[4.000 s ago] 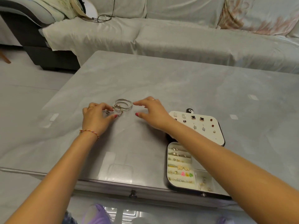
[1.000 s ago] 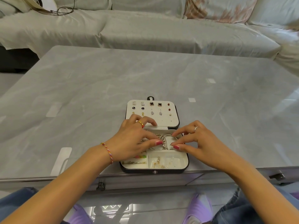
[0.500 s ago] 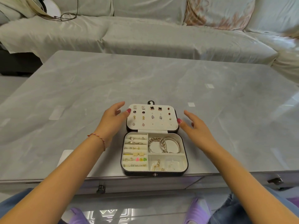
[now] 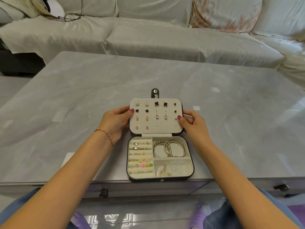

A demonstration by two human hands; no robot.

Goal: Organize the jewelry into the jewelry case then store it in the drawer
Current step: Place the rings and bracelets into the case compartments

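- Head view: the jewelry case [image 4: 160, 158] lies open at the near edge of the table [image 4: 82, 90], its lid [image 4: 156, 117] laid back flat away from the person.
- The left hand [image 4: 115, 123] grips the lid's left edge, thumb curled over onto the pale earring panel and the other fingers tucked out of sight behind it.
- The right hand [image 4: 192, 123] grips the lid's right edge in the same way, thumb on the panel and fingers curled round the rim.
- The bangles [image 4: 171, 148] sit in the upper right compartment of the case; rings and small earrings fill the left rows, and a few small pieces lie in the lower right compartment.
- No loose jewelry shows on the table, so the sorting step looks finished and the closing step is in hand.
- The next move likely calls for swinging the lid toward the person over the tray, then pressing the strap [image 4: 155, 93] onto the snap [image 4: 162, 180] at the front.
- A drawer knob [image 4: 103, 191] shows under the table edge just left of the case; the drawer looks shut and would need opening.
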